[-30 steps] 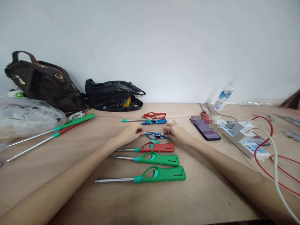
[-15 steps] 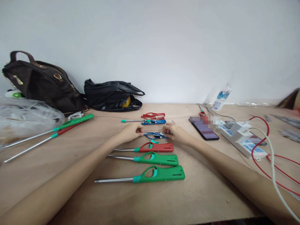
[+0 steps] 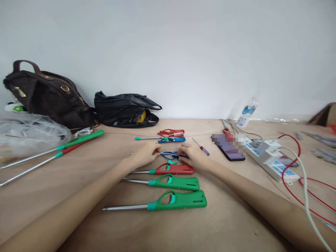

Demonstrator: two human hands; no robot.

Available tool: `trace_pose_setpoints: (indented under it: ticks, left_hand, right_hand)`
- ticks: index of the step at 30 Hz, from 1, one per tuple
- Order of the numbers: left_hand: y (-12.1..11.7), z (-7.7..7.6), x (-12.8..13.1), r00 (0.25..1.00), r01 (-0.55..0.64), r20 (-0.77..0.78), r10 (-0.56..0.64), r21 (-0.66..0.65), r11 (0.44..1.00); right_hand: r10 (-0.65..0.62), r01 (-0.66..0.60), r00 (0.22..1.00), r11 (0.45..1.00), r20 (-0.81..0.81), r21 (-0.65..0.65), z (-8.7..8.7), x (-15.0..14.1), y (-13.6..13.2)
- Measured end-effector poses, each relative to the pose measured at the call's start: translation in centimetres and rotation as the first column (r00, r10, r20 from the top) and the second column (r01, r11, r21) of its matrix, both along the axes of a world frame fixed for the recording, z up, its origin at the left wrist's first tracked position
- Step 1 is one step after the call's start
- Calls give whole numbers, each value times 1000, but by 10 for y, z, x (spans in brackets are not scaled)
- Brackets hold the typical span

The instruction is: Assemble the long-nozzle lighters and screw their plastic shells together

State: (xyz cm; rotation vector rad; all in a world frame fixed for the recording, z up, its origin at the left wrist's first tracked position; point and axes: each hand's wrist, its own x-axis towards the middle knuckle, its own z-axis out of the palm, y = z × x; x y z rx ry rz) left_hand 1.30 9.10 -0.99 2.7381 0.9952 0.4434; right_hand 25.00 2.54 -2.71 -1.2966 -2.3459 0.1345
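Note:
My left hand (image 3: 147, 154) and my right hand (image 3: 191, 155) both pinch the ends of a blue lighter shell (image 3: 170, 154) lying on the wooden table (image 3: 231, 210). Just nearer to me lie a red long-nosed lighter (image 3: 173, 169) and two green ones (image 3: 174, 182) (image 3: 177, 200), side by side with metal tubes pointing left. Beyond my hands are a blue lighter body (image 3: 172, 139) and a red shell (image 3: 171, 132). A small screwdriver (image 3: 201, 147) lies just right of my right hand.
A brown bag (image 3: 49, 94), a black plastic bag (image 3: 126, 110) and a clear plastic bag (image 3: 28, 134) are at the back left, with long green and red lighters (image 3: 65, 145). A phone (image 3: 231, 148), power strip (image 3: 273, 157), red and white cables (image 3: 304, 182) and bottle (image 3: 245, 113) lie right.
My right hand has slid left along the blue shell, uncovering the screwdriver. The view has tilted slightly downward. The finished lighters have not moved.

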Motion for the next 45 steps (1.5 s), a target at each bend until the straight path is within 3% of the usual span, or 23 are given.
trace_pose_setpoints:
  ticks: [9,14,21,32,39,45]
  left_hand:
    - [-3,1,-1,999,-10,-30,12,53,999]
    - [-3,-1,2,999,26,42,-27,20,999]
    - [-5,-18,13,991,59,119,-60,15,998]
    - [-6,-14,20,981,30,191,-23,-32,999]
    - [-4,-18,22,978,79,189,-85,35,996]
    - [2,-22,22,969,99,227,-94,-10,995]
  right_hand:
    - [-9,9,999,1000,35,4,-4,-1,0]
    - [-12,12,1000,1000,29,6,-7,-2,2]
    - [-19,20,1000,999,-25,30,-8,-2,2]
    - [-67,70,997,995,-40,74,-11,-4,1]
    - [-63,65,997,997,-36,51,-14,-4,3]
    - [-49,50,999,997,-17,53,-15,-3,4]
